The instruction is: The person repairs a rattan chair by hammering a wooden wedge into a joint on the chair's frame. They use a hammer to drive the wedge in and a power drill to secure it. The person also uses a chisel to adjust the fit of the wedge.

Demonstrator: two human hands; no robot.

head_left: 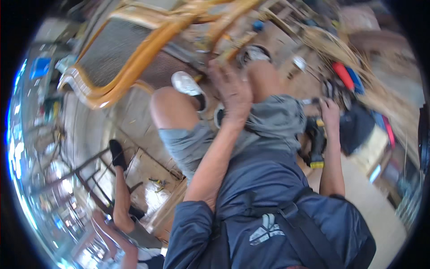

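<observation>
The head view looks steeply down the person's own body, and the picture is blurred by motion, so small details are hard to make out. The person sits in a dark blue shirt [268,188] and grey shorts [251,130], with bare knees raised and white shoes [188,85] planted on a plank floor [134,116]. The left hand [233,89] reaches up from the lower middle to the foot of a rattan chair frame [134,58], a curved orange-yellow piece with a dark woven panel that tilts across the upper left. The fingers lie spread over a frame piece near the knees; the grip looks loose rather than clamped, though the blur does not let one tell for sure whether it closes around the cane. The right hand [330,114] is lower on the right side, beside the right thigh, with its grip closed on the top of a black and yellow power tool [316,143] that hangs down next to the hip. Beyond that hand lies a heap of things on the floor, among them a red-handled tool [342,74], a blue one just beside it, and loose strands of rattan [327,45] near the top right. At the lower left another person's bare leg [120,188] in a dark shoe stands by a dark metal frame [89,175].
</observation>
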